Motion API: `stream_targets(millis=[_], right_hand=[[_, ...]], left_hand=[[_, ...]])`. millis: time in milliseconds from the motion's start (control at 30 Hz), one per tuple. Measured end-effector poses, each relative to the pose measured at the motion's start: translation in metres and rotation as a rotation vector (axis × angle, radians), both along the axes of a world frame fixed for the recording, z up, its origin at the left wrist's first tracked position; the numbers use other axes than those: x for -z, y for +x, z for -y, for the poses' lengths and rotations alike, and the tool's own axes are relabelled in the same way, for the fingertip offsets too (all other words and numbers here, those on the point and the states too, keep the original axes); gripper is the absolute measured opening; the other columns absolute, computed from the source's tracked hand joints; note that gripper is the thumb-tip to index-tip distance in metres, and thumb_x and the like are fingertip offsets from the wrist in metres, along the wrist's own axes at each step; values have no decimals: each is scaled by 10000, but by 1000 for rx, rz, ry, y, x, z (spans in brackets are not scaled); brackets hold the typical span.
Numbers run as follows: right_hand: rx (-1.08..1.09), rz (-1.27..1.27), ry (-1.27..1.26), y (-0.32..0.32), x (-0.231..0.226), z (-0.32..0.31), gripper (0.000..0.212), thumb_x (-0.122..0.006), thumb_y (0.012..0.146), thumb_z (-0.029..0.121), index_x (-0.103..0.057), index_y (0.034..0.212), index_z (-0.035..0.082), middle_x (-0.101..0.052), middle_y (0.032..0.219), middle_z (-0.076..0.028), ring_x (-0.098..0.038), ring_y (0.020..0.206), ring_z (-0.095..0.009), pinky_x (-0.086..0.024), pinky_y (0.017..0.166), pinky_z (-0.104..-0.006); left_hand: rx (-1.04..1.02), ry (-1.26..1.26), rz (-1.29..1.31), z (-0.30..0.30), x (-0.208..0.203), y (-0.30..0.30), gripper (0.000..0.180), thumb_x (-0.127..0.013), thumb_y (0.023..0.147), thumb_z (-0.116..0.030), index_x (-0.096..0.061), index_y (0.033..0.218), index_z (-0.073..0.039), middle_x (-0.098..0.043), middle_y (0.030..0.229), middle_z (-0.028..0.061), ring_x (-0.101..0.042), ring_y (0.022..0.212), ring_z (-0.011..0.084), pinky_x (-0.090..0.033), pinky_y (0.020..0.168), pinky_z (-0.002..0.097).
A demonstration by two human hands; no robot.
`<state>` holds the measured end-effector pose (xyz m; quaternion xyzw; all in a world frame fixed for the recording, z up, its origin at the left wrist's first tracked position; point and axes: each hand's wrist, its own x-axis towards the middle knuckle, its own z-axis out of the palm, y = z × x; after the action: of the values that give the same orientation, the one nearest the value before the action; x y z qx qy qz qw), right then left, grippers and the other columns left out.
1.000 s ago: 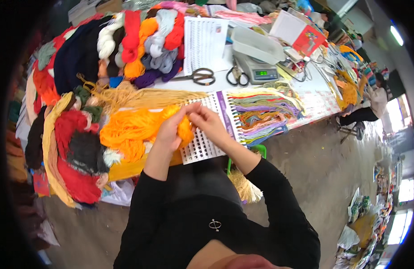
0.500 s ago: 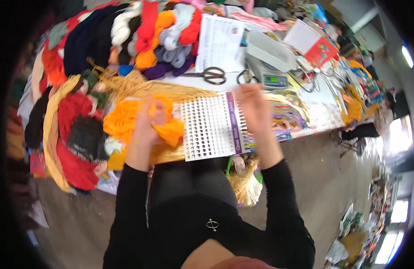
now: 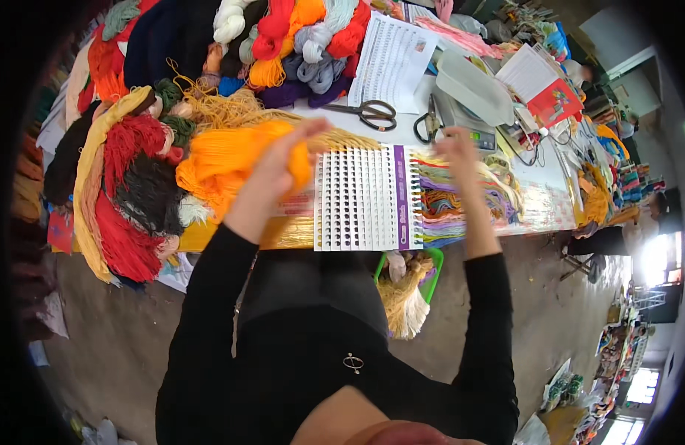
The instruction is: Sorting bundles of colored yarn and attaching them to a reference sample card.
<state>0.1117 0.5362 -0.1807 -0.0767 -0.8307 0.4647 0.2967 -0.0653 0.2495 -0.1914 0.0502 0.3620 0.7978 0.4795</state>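
Note:
My left hand [image 3: 272,176] is closed around part of a bright orange yarn skein [image 3: 227,165], its index finger stretched toward the far right. Orange strands show on both sides of the hand. To the right lies a white card with rows of punched holes [image 3: 353,200] and a purple printed strip. Its near edge reaches the table's front edge. Many-coloured thread bundles [image 3: 457,194] fan out from the card's right side. Over their far end hovers my right hand [image 3: 459,152]; motion smears its fingers, so whether they hold a strand cannot be made out.
Black-handled scissors [image 3: 376,115] and a second pair [image 3: 429,127] lie beyond the card, beside a scale [image 3: 467,119] bearing a clear tray [image 3: 472,87]. Tan yarn [image 3: 224,107] and red yarn [image 3: 135,222] crowd the left. A green basket [image 3: 434,278] stands below the table's front edge.
My left hand has shifted right and away from me, with the orange skein bunched differently around it. My right hand has moved right, off the card's edge. The view has shifted slightly.

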Motion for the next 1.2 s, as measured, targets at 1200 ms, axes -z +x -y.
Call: stream_targets(millis=[1200], right_hand=[[-125,470,-610,-74,96,40,175,-579,851,160,-598,797,-6,-574,676,-11,-503,589,-69,-402,528,-206]], left_hand=[[525,-597,-726,-91,62,-3,253,-502,837,-284,-631,816,-68,-539,558,10,-459,448,90,-346,415,228]])
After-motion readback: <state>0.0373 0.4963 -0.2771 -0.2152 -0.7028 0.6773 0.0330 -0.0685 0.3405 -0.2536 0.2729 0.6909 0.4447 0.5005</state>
